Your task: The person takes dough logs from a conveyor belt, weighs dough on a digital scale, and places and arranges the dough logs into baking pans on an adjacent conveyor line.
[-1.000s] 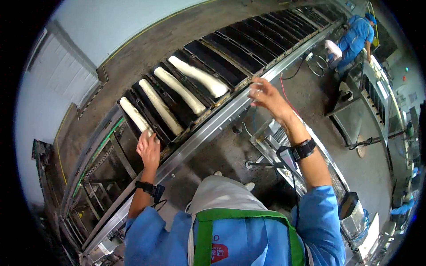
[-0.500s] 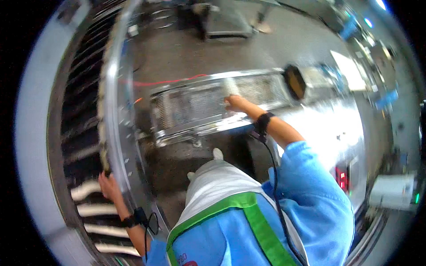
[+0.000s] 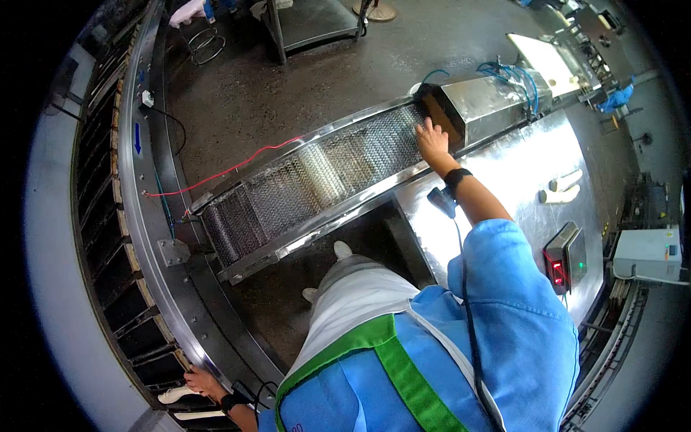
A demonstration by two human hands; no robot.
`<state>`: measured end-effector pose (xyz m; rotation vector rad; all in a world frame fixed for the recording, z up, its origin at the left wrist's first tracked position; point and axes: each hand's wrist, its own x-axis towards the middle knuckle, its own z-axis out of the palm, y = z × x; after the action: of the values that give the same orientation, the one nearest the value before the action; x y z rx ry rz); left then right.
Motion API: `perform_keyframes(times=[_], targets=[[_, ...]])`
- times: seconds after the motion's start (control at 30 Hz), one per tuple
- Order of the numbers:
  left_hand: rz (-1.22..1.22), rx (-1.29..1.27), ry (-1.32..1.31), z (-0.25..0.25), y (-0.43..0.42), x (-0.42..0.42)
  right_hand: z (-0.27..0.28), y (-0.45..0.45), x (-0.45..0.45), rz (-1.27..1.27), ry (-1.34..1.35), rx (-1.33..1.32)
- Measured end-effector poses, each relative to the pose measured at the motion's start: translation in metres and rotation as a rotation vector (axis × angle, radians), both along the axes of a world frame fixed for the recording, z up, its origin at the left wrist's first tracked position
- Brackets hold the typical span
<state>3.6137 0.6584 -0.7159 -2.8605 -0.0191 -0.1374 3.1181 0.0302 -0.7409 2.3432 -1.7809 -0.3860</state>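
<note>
My left hand (image 3: 204,383) rests at the inner edge of the mould conveyor (image 3: 132,180) at the lower left, its fingers apart. Beside its fingertips lies a white dough roll (image 3: 176,394) in a dark tray, and a second roll (image 3: 198,415) is below it. My right hand (image 3: 432,138) is over the far end of the metal mesh belt (image 3: 309,176), near the opening of a steel housing (image 3: 482,104). Its fingers are spread, with nothing seen in them.
To the right, a steel table (image 3: 518,173) carries two dough pieces (image 3: 560,189) and a scale with red digits (image 3: 565,259). A red cord (image 3: 237,165) runs beside the belt. A metal stand (image 3: 317,29) is at the top.
The view has turned right, from the row of moulds to the mesh belt. My right hand has moved along the belt to its far end. My left hand stays by the mould conveyor.
</note>
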Motion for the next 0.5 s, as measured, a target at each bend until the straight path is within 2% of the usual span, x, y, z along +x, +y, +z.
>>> perform_keyframes(times=[0.03,0.1,0.13,0.23,0.3,0.33,0.37,0.4,0.43,0.47,0.5], targets=[[0.008,0.003,-0.003,-0.003,0.008,0.003,-0.004,-0.008,-0.001,-0.001,-0.026,-0.058],[-0.123,0.109,0.003,-0.017,0.039,0.012,-0.007,-0.022,-0.003,-0.05,0.034,-0.025],[-0.109,0.114,0.0,-0.019,0.049,0.01,-0.009,-0.031,-0.005,-0.082,0.047,0.027],[-0.224,0.146,-0.117,-0.025,0.071,0.013,-0.013,-0.042,-0.003,-0.115,0.109,0.072],[-0.217,0.038,-0.077,-0.023,0.09,0.017,-0.016,-0.048,0.001,-0.086,0.161,0.078],[-0.243,-0.1,-0.095,-0.005,0.071,-0.005,-0.022,-0.054,-0.005,-0.064,0.13,0.106],[-0.143,-0.145,0.051,0.018,0.055,-0.022,-0.03,-0.062,0.001,-0.31,-0.278,0.029],[-0.322,-0.239,-0.099,0.04,0.039,-0.041,-0.075,-0.073,-0.023,-0.087,-0.101,0.027],[-0.093,-0.427,0.085,0.066,0.008,-0.057,-0.023,-0.052,0.007,-0.099,-0.008,0.109],[-0.236,-0.319,-0.071,0.039,0.049,-0.052,0.017,-0.034,0.031,-0.015,0.08,0.198],[-0.016,-0.42,0.031,0.064,0.014,-0.064,-0.019,-0.06,0.0,0.083,0.111,0.175]])
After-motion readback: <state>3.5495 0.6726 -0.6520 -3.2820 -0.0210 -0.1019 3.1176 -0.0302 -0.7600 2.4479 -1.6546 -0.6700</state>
